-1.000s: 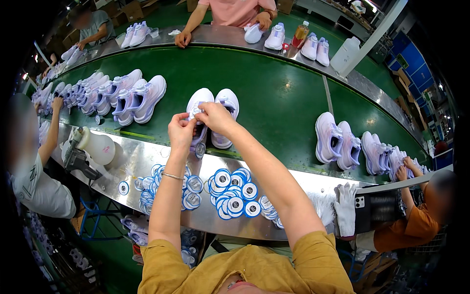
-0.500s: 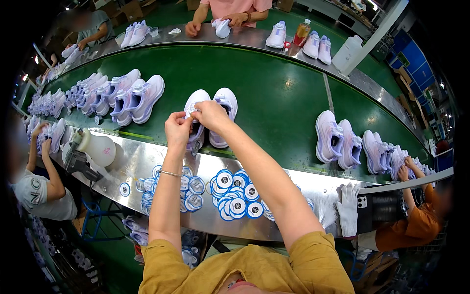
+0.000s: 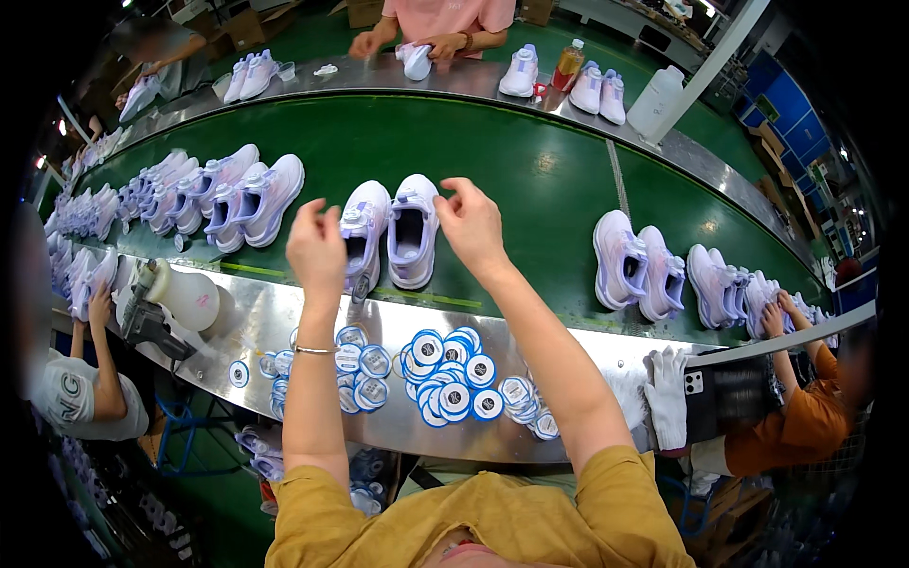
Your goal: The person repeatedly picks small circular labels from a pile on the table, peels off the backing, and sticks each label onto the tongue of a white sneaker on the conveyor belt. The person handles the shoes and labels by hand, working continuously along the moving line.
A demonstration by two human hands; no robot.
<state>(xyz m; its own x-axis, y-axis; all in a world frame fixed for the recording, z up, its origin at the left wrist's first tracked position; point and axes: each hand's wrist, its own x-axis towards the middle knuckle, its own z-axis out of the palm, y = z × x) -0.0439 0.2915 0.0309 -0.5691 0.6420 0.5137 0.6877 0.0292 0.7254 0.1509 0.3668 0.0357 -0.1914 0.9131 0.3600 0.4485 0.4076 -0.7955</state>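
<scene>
Near edge: metal desk (image 3: 606,352) carries loose heaps of round, blue-rimmed tags (image 3: 454,396) between and around the forearms; white gloves (image 3: 668,402) lie to the right.

Beyond it, on the green belt (image 3: 540,227): left shoe (image 3: 369,208) and right shoe (image 3: 413,257) stand side by side, between the two hands. Long axes run away from the wearer, toes far, heels toward the desk. A small tag (image 3: 360,287) hangs at the left shoe's heel. Left hand is nearer the left shoe, right hand nearer the right.

Left hand (image 3: 317,248): fingers loosely curled, thumb apart, nothing visibly gripped; just beside the shoe. Right hand (image 3: 472,227): half-spread, no grip seen, fingertips by the shoe's outer side; contact cannot be told.

Farther: a row of shoes (image 3: 275,201) to the left; across the belt, a co-worker in pink (image 3: 453,21) handles a white shoe (image 3: 416,62).
</scene>
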